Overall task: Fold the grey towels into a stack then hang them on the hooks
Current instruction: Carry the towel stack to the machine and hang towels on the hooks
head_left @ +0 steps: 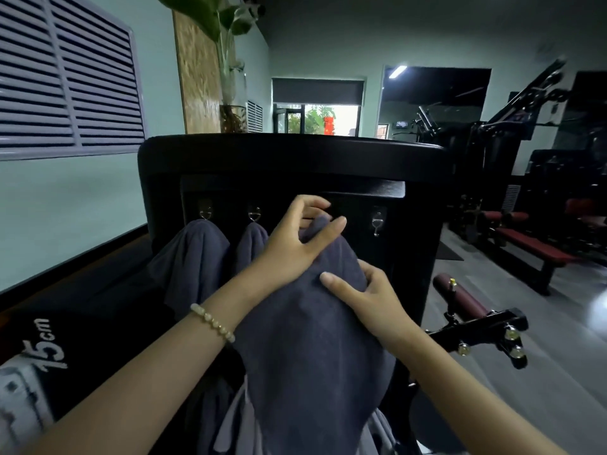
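Note:
Two grey towels hang from metal hooks on a black panel: one [193,254] from the leftmost hook [205,213], one [251,239] from the second hook [254,214]. A third grey towel [308,339] drapes down in front of me. My left hand [295,238] pinches its top end up against the panel, where a hook is hidden behind the fingers. My right hand [364,297] grips the towel's right side a little lower. The rightmost hook [377,223] is bare.
The hooks sit under a black ledge [364,188] on a padded black stand [295,152]. A black box marked 15cm [49,346] lies at the left. A gym machine's roller pad [460,297] and red benches [532,244] stand to the right. A louvred wall panel [65,77] is at the left.

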Action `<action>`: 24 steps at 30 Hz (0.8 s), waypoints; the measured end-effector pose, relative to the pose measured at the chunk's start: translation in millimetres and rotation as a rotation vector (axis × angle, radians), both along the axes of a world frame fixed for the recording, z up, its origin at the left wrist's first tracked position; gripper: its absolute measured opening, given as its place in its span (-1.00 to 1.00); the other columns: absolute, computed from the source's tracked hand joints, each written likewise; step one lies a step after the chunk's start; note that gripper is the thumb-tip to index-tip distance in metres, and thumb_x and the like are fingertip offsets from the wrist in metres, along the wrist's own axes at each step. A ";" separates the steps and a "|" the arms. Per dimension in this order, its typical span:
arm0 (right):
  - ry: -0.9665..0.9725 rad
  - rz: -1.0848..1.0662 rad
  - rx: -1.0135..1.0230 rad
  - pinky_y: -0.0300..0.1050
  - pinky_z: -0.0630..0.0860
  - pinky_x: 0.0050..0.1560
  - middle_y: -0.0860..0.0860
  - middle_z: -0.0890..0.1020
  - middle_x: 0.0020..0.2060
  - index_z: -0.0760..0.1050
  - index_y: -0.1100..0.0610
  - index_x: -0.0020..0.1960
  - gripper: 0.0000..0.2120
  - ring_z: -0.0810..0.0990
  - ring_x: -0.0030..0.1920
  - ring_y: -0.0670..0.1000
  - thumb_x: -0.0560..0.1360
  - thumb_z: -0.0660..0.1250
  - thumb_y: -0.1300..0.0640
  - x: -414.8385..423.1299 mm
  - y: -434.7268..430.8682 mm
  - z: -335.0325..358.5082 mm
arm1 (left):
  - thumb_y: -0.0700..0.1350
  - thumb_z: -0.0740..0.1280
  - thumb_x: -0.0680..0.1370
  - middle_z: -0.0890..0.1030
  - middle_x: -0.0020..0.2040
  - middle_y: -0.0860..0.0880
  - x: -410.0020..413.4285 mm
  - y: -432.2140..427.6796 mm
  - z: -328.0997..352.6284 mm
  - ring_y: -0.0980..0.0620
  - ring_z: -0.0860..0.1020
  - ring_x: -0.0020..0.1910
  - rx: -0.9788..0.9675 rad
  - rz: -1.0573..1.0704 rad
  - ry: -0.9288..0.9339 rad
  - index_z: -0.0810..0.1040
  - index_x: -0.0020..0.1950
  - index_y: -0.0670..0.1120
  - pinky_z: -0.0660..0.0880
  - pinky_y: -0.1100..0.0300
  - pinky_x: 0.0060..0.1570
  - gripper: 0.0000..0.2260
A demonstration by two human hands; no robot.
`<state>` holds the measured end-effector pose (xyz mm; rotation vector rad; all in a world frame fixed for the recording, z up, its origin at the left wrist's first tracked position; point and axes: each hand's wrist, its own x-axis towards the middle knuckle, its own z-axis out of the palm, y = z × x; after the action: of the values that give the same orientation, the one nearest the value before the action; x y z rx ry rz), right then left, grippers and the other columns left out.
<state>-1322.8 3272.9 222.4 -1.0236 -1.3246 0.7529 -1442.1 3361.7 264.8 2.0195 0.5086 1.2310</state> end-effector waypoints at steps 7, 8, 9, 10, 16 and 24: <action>-0.041 -0.158 0.018 -0.29 0.55 -0.10 -0.03 0.70 -0.06 0.57 0.11 0.06 -0.79 0.67 -0.01 -0.09 0.43 0.42 0.16 67.0 -81.4 -28.3 | 0.07 0.32 0.52 0.56 -0.04 0.09 55.5 -70.7 -49.7 0.13 0.54 -0.02 -0.097 -0.039 0.161 0.46 0.01 0.05 0.50 0.16 0.07 -0.85; -0.066 -0.156 0.021 -0.29 0.55 -0.10 -0.05 0.70 -0.06 0.57 0.11 0.06 -0.79 0.66 -0.01 -0.10 0.43 0.43 0.17 71.9 -90.9 -33.0 | 0.08 0.32 0.52 0.53 0.04 0.09 61.5 -78.3 -53.7 0.12 0.52 0.04 -0.106 -0.022 0.167 0.43 0.09 0.07 0.49 0.16 0.10 -0.81; -0.088 -0.151 0.024 -0.31 0.54 -0.09 -0.07 0.70 -0.07 0.57 0.10 0.05 -0.79 0.66 -0.02 -0.11 0.43 0.43 0.19 75.9 -99.8 -37.5 | 0.08 0.32 0.53 0.51 0.10 0.09 66.1 -84.8 -56.7 0.14 0.50 0.09 -0.102 0.007 0.165 0.42 0.13 0.09 0.49 0.16 0.13 -0.78; -0.107 -0.148 0.031 -0.33 0.53 -0.09 -0.10 0.70 -0.07 0.57 0.08 0.05 -0.79 0.66 -0.02 -0.13 0.42 0.43 0.20 79.0 -108.2 -41.3 | 0.07 0.32 0.53 0.52 0.09 0.11 69.4 -92.1 -57.6 0.16 0.49 0.11 -0.098 0.026 0.154 0.43 0.11 0.10 0.47 0.16 0.16 -0.80; -0.152 -0.175 0.058 -0.31 0.54 -0.05 -0.08 0.69 -0.03 0.56 0.10 0.10 -0.71 0.65 0.01 -0.13 0.40 0.46 0.13 90.5 -135.9 -55.7 | 0.07 0.31 0.55 0.63 -0.07 -0.14 77.7 -122.4 -60.3 -0.04 0.59 -0.01 -0.123 -0.048 0.243 0.54 0.00 -0.16 0.50 0.09 0.06 -0.71; -0.265 -0.152 0.046 -0.29 0.49 -0.08 -0.06 0.62 -0.13 0.50 0.11 0.01 -0.69 0.59 -0.09 -0.15 0.41 0.46 -0.05 93.3 -134.4 -56.2 | -0.07 0.31 0.57 0.66 -0.04 0.04 70.2 -127.6 -47.4 0.17 0.61 0.02 -0.216 -0.223 0.225 0.57 0.08 -0.14 0.51 0.25 0.08 -0.82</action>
<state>-1229.4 3138.5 166.2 -1.2020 -1.4627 0.4817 -1371.9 3234.2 217.4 1.9771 0.4847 0.7857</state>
